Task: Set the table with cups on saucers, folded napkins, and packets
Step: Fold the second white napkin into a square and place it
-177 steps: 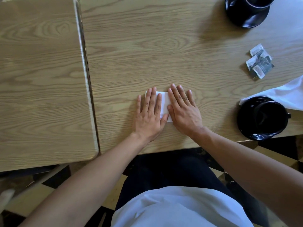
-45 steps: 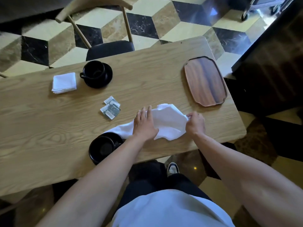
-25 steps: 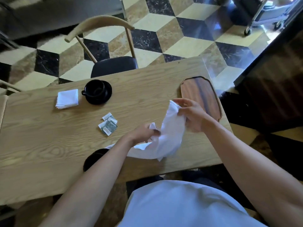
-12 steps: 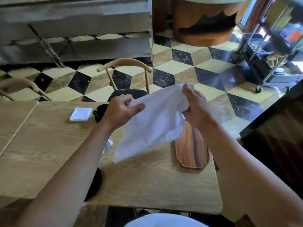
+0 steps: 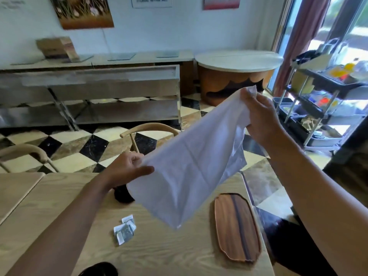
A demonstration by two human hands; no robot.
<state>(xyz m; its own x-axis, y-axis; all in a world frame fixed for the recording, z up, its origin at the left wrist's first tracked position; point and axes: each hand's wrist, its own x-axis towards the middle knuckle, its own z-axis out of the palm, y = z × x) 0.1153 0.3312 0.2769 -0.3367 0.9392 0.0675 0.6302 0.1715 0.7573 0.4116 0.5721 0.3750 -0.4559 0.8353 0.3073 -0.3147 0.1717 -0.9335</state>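
Left hand (image 5: 127, 170) and right hand (image 5: 260, 118) each grip, seemingly pinched closed, the spread white napkin (image 5: 191, 168) above the table (image 5: 163, 253).

White napkin (image 5: 191, 168), light-oak grained table (image 5: 159, 253), reddish-brown striped tray (image 5: 237, 228), black-and-cream checkered floor (image 5: 85, 144).

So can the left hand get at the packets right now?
Probably not yet: the left hand is in a grip on the white napkin. The packets themselves lie uncovered on the table.
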